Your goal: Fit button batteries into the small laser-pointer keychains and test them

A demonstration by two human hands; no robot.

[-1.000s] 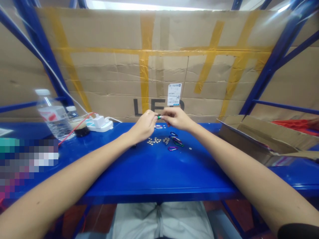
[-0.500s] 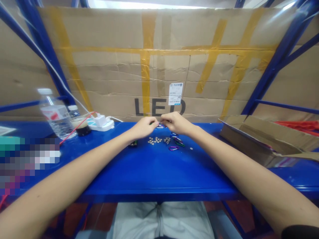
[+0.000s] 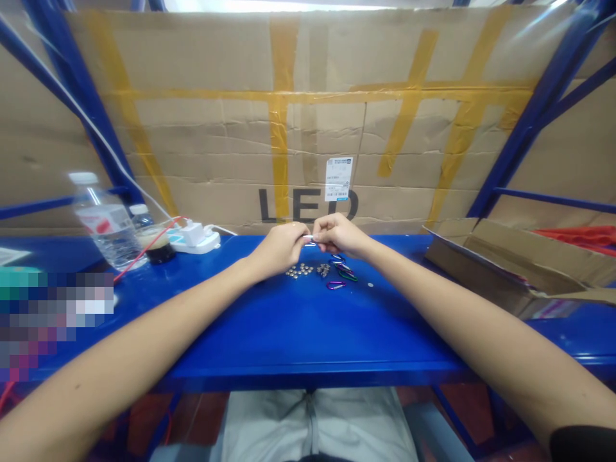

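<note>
At the far side of the blue table (image 3: 298,327), my left hand (image 3: 282,247) and my right hand (image 3: 341,235) meet, fingertips almost touching. Both are closed in a pinch on a small pale piece (image 3: 308,238), too tiny to name. Just below my hands lie several small round metal parts (image 3: 301,272) and a heap of small silver metal pieces (image 3: 323,270). Several coloured carabiners (image 3: 342,269) rest to the right of these, with a purple carabiner (image 3: 335,285) closest to me. Something silver on the table behind my fingertips is mostly hidden.
On the left stand a water bottle (image 3: 103,221), a cup of dark liquid (image 3: 160,247) and a white power strip (image 3: 202,242) with cables. An open cardboard box (image 3: 495,269) sits at right. A large taped carton (image 3: 216,147) walls off the back. Blue posts (image 3: 524,141) flank it.
My left hand has rolled over and now covers the dark items that lay left of the round metal parts. My right hand's fingers have shifted their pinch, and a pale piece shows between the hands.
</note>
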